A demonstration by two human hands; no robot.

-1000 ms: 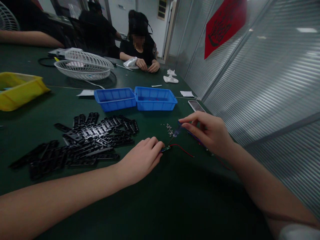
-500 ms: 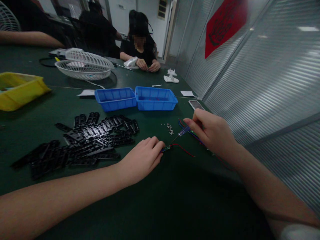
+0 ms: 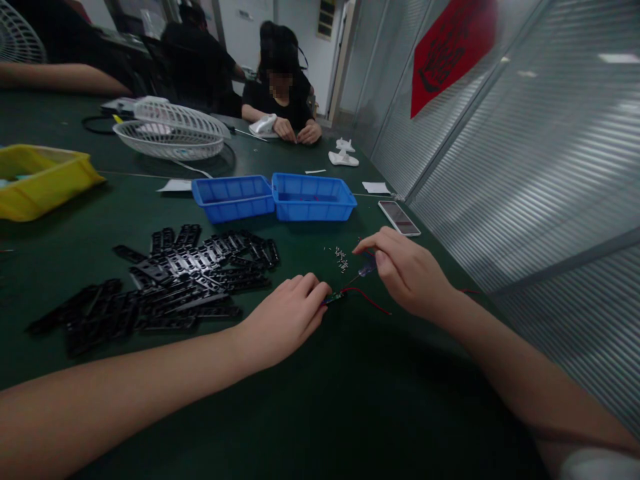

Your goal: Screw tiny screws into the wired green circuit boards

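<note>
My left hand rests on the dark green table, its fingers closed on a small green circuit board. A red wire curves off the board to the right. In my right hand is a small screwdriver with a clear purple-tinted handle, pinched low with the index finger stretched forward. Its thin shaft slants down left toward the board; whether the tip touches is too small to tell. Small screws lie loose just beyond the board. Part of the handle is hidden by my fingers.
Many black plastic strips are heaped at left. Two blue bins stand ahead, a yellow bin far left. A phone lies right, near the partition. Beyond are a white fan grille and a seated person.
My right hand has shifted its grip lower on the screwdriver, with the index finger now reaching forward over the handle. More of the phone shows. My left hand stays in place.
</note>
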